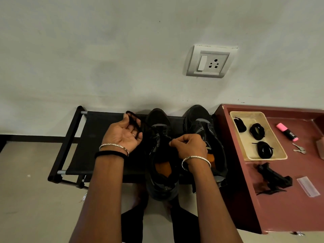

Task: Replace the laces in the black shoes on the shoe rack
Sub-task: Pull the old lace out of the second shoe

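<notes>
Loosely, left fingers (131, 127) curl round lace (129, 112); right fingers (176, 142) pinch lace.

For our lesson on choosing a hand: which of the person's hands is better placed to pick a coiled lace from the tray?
Probably the right hand: the tray lies on its side, the left hand farther off. Both hold black lace, so either must let go first.

Both forearms reach forward, side by side. Left grip (122, 135): palm up, fingers curled round lace (130, 113). Right grip (188, 146): knuckles up, thumb and forefinger pinching lace.
</notes>
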